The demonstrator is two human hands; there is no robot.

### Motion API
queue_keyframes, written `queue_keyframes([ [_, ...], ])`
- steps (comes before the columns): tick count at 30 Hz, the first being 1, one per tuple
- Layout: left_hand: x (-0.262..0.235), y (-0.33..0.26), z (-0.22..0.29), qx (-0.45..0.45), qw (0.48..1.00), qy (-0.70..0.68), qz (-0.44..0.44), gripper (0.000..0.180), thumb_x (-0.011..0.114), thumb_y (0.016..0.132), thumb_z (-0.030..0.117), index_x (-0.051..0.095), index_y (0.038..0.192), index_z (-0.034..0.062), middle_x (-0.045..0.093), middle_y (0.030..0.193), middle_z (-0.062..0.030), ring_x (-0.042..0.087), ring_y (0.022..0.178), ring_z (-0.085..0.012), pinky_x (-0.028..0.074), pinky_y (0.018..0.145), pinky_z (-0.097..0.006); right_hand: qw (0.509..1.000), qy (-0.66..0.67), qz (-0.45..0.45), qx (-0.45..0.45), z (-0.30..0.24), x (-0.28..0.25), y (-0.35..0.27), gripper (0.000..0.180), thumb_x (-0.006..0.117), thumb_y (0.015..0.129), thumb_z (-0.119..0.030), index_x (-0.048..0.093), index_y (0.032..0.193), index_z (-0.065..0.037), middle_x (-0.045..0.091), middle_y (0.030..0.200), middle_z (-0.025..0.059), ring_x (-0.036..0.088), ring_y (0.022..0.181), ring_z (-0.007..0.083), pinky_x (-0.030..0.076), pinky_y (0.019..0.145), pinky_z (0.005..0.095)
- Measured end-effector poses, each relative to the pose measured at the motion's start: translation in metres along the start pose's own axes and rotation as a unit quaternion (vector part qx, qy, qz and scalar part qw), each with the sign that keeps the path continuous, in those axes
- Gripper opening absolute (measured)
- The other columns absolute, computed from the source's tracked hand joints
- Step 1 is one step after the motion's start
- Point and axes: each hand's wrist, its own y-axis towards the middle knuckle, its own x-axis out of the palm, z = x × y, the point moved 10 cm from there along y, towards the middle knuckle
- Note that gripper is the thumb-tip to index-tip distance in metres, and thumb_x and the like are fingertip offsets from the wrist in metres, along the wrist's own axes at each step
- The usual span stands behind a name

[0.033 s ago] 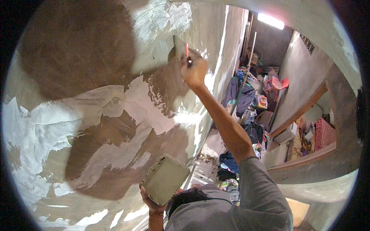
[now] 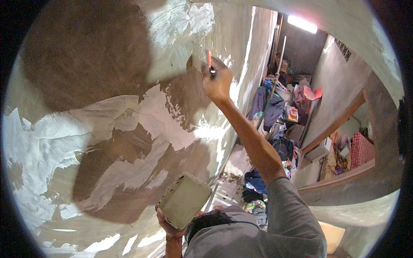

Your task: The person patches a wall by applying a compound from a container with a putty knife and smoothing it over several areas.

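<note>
My right hand is raised at arm's length against a wall patched with brown bare areas and white putty. It grips a putty knife with a red handle, and the blade lies on the wall just left of the hand. Low in the view, my left hand holds up a rectangular tray coated with pale putty, close to the wall. My grey sleeve fills the lower right.
A narrow room runs off to the right, with heaps of clothes and bags on the floor. A long pole leans there. A wooden ledge and a red patterned cloth are at the right, and a bright lamp is above.
</note>
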Motion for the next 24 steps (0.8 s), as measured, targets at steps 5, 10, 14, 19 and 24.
queue_keyframes([
  [5, -0.015, 0.001, 0.003, 0.015, 1.000, -0.009, 0.018, 0.074, 0.042, 0.082, 0.062, 0.033, 0.132, 0.0098, 0.041, 0.129, -0.0152, 0.044, 0.114, -0.0333, 0.044, 0.088, -0.050, 0.997, -0.052, -0.019, 0.058, -0.008, -0.012, 0.042, 0.019, 0.060, 0.078, -0.010, 0.063, 0.096, -0.003, 0.060, 0.071, 0.0188, 0.059, 0.059, 0.0261, 0.045, 0.057, 0.0306],
  [10, -0.007, 0.001, 0.013, 0.056, 0.997, 0.043, 0.039, 0.074, 0.045, 0.081, 0.061, 0.032, 0.133, 0.0097, 0.040, 0.130, -0.0158, 0.045, 0.115, -0.0338, 0.045, 0.088, -0.050, 0.992, -0.066, 0.046, -0.100, -0.048, -0.002, 0.072, 0.018, 0.058, 0.075, -0.007, 0.064, 0.091, -0.004, 0.059, 0.069, 0.0183, 0.058, 0.059, 0.0329, 0.046, 0.056, 0.0359],
  [14, -0.010, 0.001, 0.005, 0.017, 0.999, -0.041, 0.020, 0.076, 0.046, 0.080, 0.062, 0.031, 0.134, 0.0100, 0.038, 0.132, -0.0160, 0.044, 0.115, -0.0350, 0.045, 0.088, -0.051, 0.990, 0.023, 0.006, -0.139, -0.092, -0.002, 0.035, 0.020, 0.057, 0.076, -0.007, 0.064, 0.095, -0.006, 0.057, 0.061, 0.0148, 0.055, 0.052, 0.0325, 0.045, 0.053, 0.0352],
  [19, -0.009, 0.002, 0.001, -0.012, 0.998, -0.058, 0.007, 0.076, 0.048, 0.079, 0.062, 0.031, 0.134, 0.0114, 0.038, 0.132, -0.0158, 0.044, 0.116, -0.0354, 0.044, 0.088, -0.052, 0.995, -0.032, 0.046, -0.078, -0.065, -0.012, 0.060, 0.016, 0.057, 0.078, -0.010, 0.063, 0.092, -0.005, 0.055, 0.059, 0.0156, 0.053, 0.050, 0.0319, 0.043, 0.050, 0.0333],
  [24, 0.010, 0.002, 0.005, -0.001, 0.998, -0.057, -0.001, 0.075, 0.046, 0.080, 0.062, 0.033, 0.133, 0.0117, 0.039, 0.132, -0.0147, 0.044, 0.116, -0.0350, 0.045, 0.088, -0.052, 0.984, -0.043, 0.067, -0.159, -0.092, 0.000, 0.067, 0.014, 0.056, 0.077, -0.008, 0.063, 0.088, -0.003, 0.055, 0.063, 0.0178, 0.052, 0.051, 0.0342, 0.044, 0.052, 0.0377],
])
